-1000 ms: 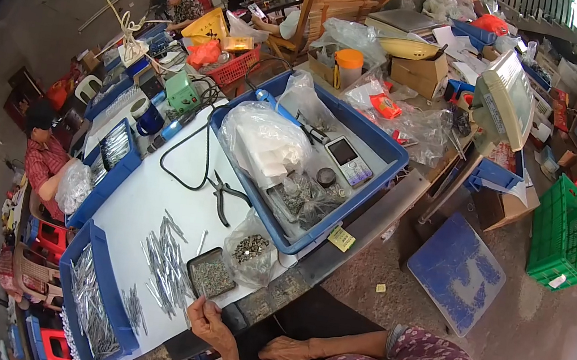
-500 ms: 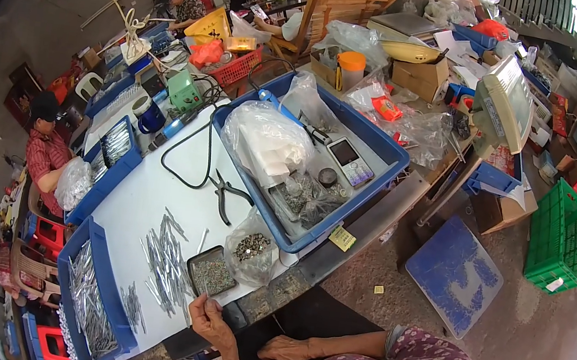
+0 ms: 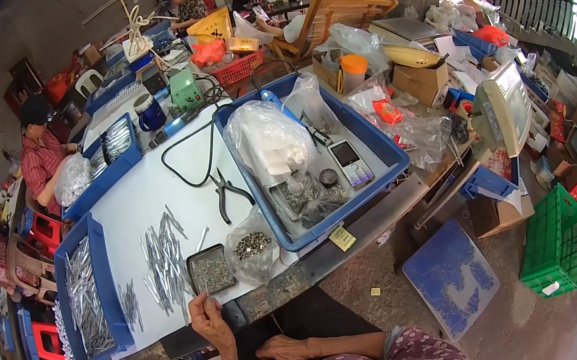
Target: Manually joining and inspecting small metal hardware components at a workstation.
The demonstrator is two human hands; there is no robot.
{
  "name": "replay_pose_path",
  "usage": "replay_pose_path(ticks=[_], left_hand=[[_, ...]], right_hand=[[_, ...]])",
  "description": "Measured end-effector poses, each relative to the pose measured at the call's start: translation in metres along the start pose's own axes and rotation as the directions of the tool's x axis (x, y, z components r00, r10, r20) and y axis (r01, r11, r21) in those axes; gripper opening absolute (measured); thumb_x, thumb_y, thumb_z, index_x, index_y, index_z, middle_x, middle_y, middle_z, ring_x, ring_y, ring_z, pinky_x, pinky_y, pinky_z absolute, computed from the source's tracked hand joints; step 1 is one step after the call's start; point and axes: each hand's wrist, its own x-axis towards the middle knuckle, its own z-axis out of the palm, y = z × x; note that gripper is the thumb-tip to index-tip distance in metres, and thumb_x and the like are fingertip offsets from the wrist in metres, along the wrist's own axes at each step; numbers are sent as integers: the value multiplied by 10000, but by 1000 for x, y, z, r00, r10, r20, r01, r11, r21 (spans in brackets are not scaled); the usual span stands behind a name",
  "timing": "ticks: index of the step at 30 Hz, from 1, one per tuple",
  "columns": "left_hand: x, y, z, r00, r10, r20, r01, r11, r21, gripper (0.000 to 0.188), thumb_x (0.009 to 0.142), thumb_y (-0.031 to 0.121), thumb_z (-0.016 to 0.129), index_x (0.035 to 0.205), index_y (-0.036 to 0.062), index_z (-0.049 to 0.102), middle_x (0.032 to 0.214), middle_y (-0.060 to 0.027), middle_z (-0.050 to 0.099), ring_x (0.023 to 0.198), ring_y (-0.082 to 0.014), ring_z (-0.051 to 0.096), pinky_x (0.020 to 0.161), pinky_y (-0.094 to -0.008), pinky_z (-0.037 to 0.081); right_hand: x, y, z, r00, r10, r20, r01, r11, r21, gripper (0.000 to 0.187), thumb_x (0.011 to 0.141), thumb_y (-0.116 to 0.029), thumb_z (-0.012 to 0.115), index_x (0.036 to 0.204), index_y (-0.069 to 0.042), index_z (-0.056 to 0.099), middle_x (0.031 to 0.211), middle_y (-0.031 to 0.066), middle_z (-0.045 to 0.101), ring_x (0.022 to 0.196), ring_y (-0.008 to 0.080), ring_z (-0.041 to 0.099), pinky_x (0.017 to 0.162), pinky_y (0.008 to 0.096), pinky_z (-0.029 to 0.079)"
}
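Observation:
My left hand (image 3: pixel 211 321) is held at the near table edge, just below a small dark square tray (image 3: pixel 212 270) of tiny metal parts. Its fingers are curled with the thumb against them; whatever is between them is too small or hidden to name. My right hand (image 3: pixel 284 352) lies on my dark trousers, fingers loosely stretched, with nothing visible in it. Beside the tray sits a clear plastic bag (image 3: pixel 252 248) of small brassy parts. Thin silvery metal rods (image 3: pixel 166 266) are spread on the white tabletop to the left.
A blue bin (image 3: pixel 87 299) of rods stands at the left. Black-handled pliers (image 3: pixel 224 197) lie near a large blue tray (image 3: pixel 294 246) holding bags and a handset (image 3: pixel 351 163). A platform scale (image 3: pixel 452 278) is on the floor at right. A person in red (image 3: pixel 39 165) works at far left.
My hands stay in the same place and pose. The whole view has shifted very slightly. At the far left, the person in red has changed posture a little.

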Motion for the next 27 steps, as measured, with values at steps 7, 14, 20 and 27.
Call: replay_pose_path(ticks=[7, 14, 20, 27], left_hand=[[0, -3, -2, 1000, 25, 17, -25, 1000, 9, 107, 873, 82, 476, 936, -2, 492, 661, -14, 446, 582, -58, 397, 489, -174, 282], [0, -5, -2, 1000, 26, 16, -26, 1000, 3, 110, 870, 89, 487, 947, 10, 499, 651, -10, 438, 572, -55, 382, 480, -174, 264], [1, -5, -3, 999, 38, 16, -38, 999, 3, 113, 869, 89, 489, 952, 12, 500, 647, -7, 437, 563, -54, 378, 473, -173, 260], [0, -5, -3, 999, 34, 14, -34, 999, 15, 109, 871, 83, 483, 950, 10, 501, 648, -6, 438, 562, -51, 378, 472, -170, 263]], right_hand=[[0, 1, 1, 1000, 7, -10, -7, 1000, 27, 183, 723, -144, 551, 705, 24, 482, 654, 189, 532, 654, 354, 546, 558, 410, 422], [1, 3, 3, 1000, 17, 15, -17, 1000, 20, 193, 728, -151, 545, 688, 24, 471, 641, 191, 519, 644, 362, 540, 550, 415, 418], [2, 0, 1, 1000, 15, 8, -15, 1000, 6, 191, 726, -152, 544, 690, 21, 472, 640, 188, 519, 644, 363, 539, 555, 418, 421], [3, -3, -2, 997, 50, 52, -50, 999, 0, 192, 723, -157, 545, 692, 18, 472, 650, 183, 521, 659, 359, 542, 566, 419, 425]])
